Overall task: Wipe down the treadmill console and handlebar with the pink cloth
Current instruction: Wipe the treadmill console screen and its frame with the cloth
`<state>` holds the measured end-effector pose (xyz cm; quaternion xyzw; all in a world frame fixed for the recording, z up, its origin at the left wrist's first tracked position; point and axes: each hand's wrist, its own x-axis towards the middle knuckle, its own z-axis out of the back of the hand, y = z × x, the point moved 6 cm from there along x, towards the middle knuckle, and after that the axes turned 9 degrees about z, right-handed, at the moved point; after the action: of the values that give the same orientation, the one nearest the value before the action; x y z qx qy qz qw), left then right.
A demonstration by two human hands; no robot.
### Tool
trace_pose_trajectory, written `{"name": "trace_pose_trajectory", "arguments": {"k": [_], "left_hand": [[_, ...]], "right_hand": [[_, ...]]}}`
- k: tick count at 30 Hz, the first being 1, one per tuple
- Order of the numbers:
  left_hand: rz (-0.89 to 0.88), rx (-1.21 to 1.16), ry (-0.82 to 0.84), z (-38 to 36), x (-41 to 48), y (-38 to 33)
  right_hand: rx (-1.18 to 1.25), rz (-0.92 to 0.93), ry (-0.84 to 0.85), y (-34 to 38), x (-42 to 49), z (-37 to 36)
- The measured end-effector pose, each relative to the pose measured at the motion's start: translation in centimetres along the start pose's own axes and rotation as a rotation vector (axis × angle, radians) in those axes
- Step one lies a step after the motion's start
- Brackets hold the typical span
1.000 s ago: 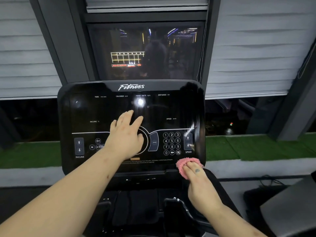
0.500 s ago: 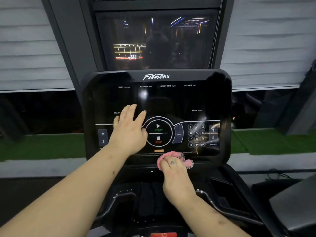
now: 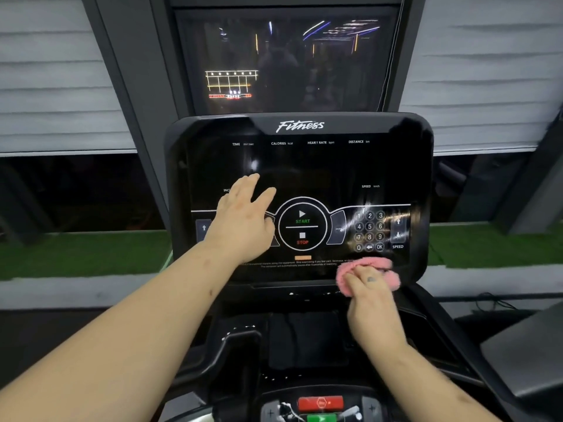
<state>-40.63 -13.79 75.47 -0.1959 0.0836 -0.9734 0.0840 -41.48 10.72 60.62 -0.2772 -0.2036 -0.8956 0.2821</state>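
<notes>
Under both sets of fingers lies the treadmill console (image 3: pixel 304 166), the largest thing here, and both hands touch its glossy panel. Nearer the person than the fingers, the handlebar (image 3: pixel 240 335) looks not yet wiped. The left hand (image 3: pixel 243 226) stays flat just left of the START/STOP ring (image 3: pixel 302 228), its fingers straight and spread, holding nothing. The right hand (image 3: pixel 371 303) bends its fingers over the pink cloth (image 3: pixel 365 266) and presses it on the bottom strip. Half a second ago the cloth was under STOP. Now it is back below the keypad (image 3: pixel 369 231), so I judge this a to-and-fro stroke along the lower edge.
</notes>
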Motion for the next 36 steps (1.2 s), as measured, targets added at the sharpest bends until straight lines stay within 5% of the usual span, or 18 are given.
{"name": "trace_pose_trajectory", "arguments": {"k": [10,15,30,36], "left_hand": [[0.078,0.026,-0.063,1.7,-0.9,5.0],[0.083,0.038,-0.098,2.9,-1.5,6.5],[0.157,0.076,-0.056,1.1,-3.0,8.4],[0.159,0.083,0.001,0.0,-3.3,8.3]], "right_hand": [[-0.086,0.380,0.525,14.2,3.7,-6.2],[0.023,0.400,0.490,16.8,4.6,-5.8],[-0.140,0.420,0.375,0.9,3.2,2.3],[-0.032,0.355,0.404,2.1,3.7,1.1]]}}
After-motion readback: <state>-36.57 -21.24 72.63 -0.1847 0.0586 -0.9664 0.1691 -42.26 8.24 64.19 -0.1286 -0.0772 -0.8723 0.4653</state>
